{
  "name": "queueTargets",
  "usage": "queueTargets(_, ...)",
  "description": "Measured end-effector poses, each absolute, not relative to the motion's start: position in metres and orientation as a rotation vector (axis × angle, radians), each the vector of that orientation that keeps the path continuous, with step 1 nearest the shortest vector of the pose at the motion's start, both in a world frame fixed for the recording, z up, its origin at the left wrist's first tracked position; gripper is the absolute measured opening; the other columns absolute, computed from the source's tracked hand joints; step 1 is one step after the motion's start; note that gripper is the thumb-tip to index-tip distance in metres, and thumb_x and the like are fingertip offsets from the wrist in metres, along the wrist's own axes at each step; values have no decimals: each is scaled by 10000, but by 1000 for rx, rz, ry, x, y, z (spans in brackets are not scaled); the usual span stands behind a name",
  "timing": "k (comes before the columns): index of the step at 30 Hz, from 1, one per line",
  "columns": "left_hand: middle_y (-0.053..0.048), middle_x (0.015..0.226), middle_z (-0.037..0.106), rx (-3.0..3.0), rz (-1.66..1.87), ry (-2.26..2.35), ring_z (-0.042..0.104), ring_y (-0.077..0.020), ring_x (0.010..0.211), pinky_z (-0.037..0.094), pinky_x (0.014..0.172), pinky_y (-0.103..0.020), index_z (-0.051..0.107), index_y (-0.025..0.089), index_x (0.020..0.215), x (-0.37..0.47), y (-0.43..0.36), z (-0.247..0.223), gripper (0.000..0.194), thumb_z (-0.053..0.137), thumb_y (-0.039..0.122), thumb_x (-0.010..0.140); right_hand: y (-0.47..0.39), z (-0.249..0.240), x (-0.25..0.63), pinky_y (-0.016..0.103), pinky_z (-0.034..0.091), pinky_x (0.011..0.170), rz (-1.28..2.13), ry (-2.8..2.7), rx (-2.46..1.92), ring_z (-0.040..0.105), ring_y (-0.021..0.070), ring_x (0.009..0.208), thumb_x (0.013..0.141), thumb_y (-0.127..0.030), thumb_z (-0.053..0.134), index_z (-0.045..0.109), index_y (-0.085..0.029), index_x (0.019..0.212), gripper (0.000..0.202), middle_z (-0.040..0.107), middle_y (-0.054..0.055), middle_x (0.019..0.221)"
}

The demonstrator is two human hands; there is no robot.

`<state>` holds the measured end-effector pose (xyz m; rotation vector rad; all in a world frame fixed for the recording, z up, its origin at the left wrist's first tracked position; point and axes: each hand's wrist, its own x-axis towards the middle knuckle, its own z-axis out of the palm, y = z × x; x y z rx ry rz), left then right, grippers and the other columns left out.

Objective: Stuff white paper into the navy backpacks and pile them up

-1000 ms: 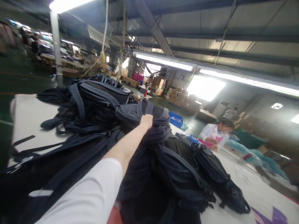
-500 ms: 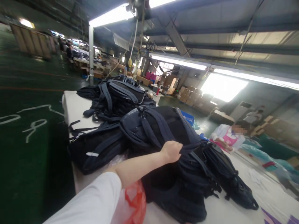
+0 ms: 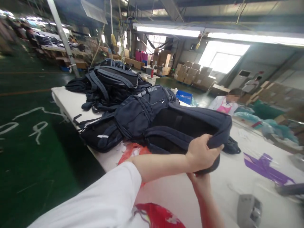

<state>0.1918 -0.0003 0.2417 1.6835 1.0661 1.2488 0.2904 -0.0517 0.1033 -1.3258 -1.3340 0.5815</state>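
My left hand (image 3: 201,153) is closed around the near right end of a dark navy backpack (image 3: 175,122), by its padded edge. Below it, my right hand (image 3: 199,180) reaches up under the same end; its fingers are mostly hidden beneath the bag. The backpack lies on its side across other dark bags, its black padded back and straps showing. Left of it rests another black bag (image 3: 102,136) with a small white tag. A larger heap of dark backpacks (image 3: 114,79) sits behind.
The white table (image 3: 171,191) holds red plastic (image 3: 158,217), purple pieces (image 3: 267,167) and a grey metal device (image 3: 249,209). A blue bin (image 3: 184,96) stands beyond. A person in white and pink (image 3: 224,104) is across the table.
The backpack has been pulled and turned toward the right, its padded back now showing. My left hand has moved right and closer, and my right hand has come into view. The camera view has shifted.
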Motion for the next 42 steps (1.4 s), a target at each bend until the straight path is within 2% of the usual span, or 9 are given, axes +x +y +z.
queueTargets(4,-114,1107,702,1691,1024,608,672,-229,1011,556,842,-339,514,169,1308,189,-21,232,580,686,437,823,-74,116,311,536,412,1083,373,-939,-1418,534,363,1243,638,-431,812,612,-148,1230,685,640,165,1232)
queueTargets(7,-130,1154,682,1741,927,371,668,-199,1025,563,840,-303,538,156,1285,166,-8,220,503,661,383,854,-79,131,352,484,518,985,391,-741,-1380,635,320,1091,659,-363,798,691,-167,1053,453,701,115,1104)
queueTargets(12,-103,1065,702,1852,1164,953,672,-188,909,564,783,-310,656,147,1075,112,41,150,280,633,306,847,-82,129,437,328,611,790,409,-462,-1228,696,197,822,481,-184,847,708,-190,963,503,733,26,943)
queueTargets(17,-73,956,730,1738,986,1338,690,-191,854,560,787,-314,673,162,963,75,53,63,196,577,296,857,-115,102,495,260,611,644,607,-285,-1380,677,163,658,413,-58,834,706,-142,868,480,726,23,775)
queueTargets(25,-78,1008,729,1844,553,1114,689,-209,893,554,835,-331,681,173,1008,129,10,26,255,603,339,830,-117,93,501,356,627,786,518,-116,-1402,698,182,809,644,-110,749,657,-180,945,323,724,8,852)
queueTargets(29,-124,1324,604,2080,395,604,575,-271,1203,456,1043,-380,572,184,1283,173,-20,42,653,746,467,721,-82,104,492,403,623,812,615,-158,-1347,689,215,936,799,-250,692,642,-158,960,192,722,63,944)
queueTargets(31,-159,1390,538,2202,401,572,501,-317,1282,389,1104,-417,517,159,1343,188,-27,48,828,816,467,635,-66,111,483,376,617,827,635,-208,-1311,676,201,980,830,-302,677,630,-169,971,199,715,56,989)
queueTargets(36,-62,1057,694,2144,469,874,636,-249,1000,479,915,-353,660,218,1055,197,-8,50,286,610,413,851,-42,122,449,306,603,759,655,-326,-1334,661,175,968,715,-335,783,627,-212,1017,361,699,6,1028)
queueTargets(42,4,876,672,1882,458,823,605,-161,773,466,685,-253,644,208,999,183,6,47,429,659,572,773,-43,118,417,281,578,755,658,-506,-1425,642,186,1014,590,-379,859,616,-249,1103,583,693,-4,1083)
